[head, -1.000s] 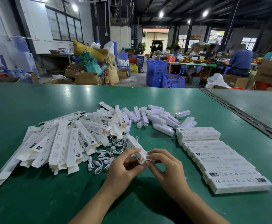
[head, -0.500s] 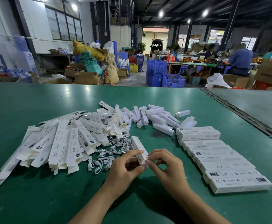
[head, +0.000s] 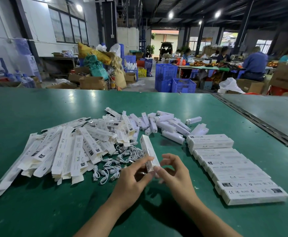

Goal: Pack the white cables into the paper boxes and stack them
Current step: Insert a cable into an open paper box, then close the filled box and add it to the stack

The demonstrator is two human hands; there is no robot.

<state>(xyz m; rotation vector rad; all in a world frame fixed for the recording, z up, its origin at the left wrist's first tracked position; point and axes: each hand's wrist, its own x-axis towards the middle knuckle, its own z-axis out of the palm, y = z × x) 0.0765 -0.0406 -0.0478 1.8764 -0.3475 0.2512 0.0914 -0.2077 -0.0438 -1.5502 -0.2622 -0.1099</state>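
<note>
1 box (head: 148, 150) is held off the table (head: 37, 211), its near end pinched between the thumb and fingers of the left hand (head: 134, 177). Its long axis runs from that grip up and away toward the far left, and the far end is free. The right hand (head: 173, 170) sits just right of the near end with its fingers curled and a fingertip at the box's corner. Blur keeps me from telling whether it pinches a flap or only touches. I'd judge the near end is being closed. Cables (head: 122, 157) lie loose just left of the hands, with flat boxes (head: 62, 151) further left. The packed row (head: 225, 168) lies to the right, nearer the right hand.
</note>
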